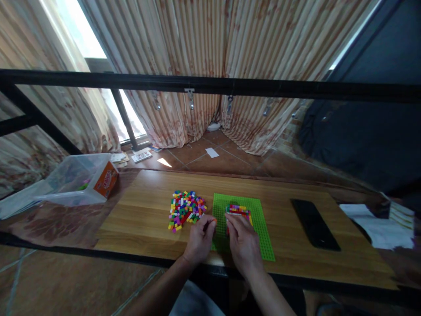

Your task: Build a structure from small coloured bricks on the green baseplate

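Note:
A green studded baseplate [265, 239] lies on the wooden board, with a low structure of coloured toy bricks [242, 208] built on it. My left hand [200, 239] is closed in a pinch at the plate's left edge, and a small orange brick [215, 221] shows at its fingertips. Over the structure, my right hand [246, 245] has its thumb and fingers pressed together and hides part of the bricks. What those fingers hold, if anything, is hidden. To the left of the plate lies a loose pile of multicoloured bricks [187, 205].
A black phone-like slab [315, 224] lies on the wooden board [141, 219] at right. Papers [378, 224] sit beyond it. At far left stands a clear plastic bin [79, 171] with an orange label. A dark rail [210, 83] crosses before the curtains [197, 39].

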Motion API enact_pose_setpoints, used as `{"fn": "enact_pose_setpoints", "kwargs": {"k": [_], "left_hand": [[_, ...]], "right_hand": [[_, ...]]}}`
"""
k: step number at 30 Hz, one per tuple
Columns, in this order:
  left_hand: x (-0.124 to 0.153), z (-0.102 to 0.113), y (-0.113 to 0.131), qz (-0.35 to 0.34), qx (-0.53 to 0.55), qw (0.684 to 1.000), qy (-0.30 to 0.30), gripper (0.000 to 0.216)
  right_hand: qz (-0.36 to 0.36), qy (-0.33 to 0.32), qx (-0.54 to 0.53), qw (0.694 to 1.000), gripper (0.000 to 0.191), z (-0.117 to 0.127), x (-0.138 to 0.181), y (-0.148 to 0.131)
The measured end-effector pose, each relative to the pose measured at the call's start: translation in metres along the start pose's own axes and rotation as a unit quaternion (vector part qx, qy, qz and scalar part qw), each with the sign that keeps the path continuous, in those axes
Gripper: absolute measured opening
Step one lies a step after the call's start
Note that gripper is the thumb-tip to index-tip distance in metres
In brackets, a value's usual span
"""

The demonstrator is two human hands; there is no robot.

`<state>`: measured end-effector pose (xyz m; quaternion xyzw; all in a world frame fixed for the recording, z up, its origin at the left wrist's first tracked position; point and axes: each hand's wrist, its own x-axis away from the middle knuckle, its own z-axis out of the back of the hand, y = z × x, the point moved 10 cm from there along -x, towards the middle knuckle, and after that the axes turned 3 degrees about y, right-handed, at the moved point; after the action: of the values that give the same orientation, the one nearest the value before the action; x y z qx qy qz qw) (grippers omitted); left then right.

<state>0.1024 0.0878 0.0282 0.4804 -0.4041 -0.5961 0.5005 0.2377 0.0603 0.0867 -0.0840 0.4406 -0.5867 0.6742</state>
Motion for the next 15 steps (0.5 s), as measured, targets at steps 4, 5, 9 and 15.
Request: {"fn": "enact_pose_setpoints", "kwargs": {"k": [4,5,9,15], "left_hand": [[0.000,-0.001,-0.009,0.022,0.014,1.000,0.003,0.016],[-0.001,-0.001,-0.010,0.023,0.012,1.000,0.002,0.016],[-0.001,-0.002,-0.014,0.028,0.013,1.000,-0.001,0.017],[-0.002,-0.003,-0.016,0.023,-0.008,1.000,-0.008,0.020]], "right_hand": [[-0.085,0.027,-0.020,0.996,0.030,0.031,0.001,0.041],[-0.103,0.028,-0.020,0.994,0.030,0.037,0.001,0.051],[-0.142,0.035,-0.003,0.989,0.030,0.052,-0.003,0.075],[-0.110,0.057,-0.060,0.990,0.025,0.045,-0.016,0.079]]}}
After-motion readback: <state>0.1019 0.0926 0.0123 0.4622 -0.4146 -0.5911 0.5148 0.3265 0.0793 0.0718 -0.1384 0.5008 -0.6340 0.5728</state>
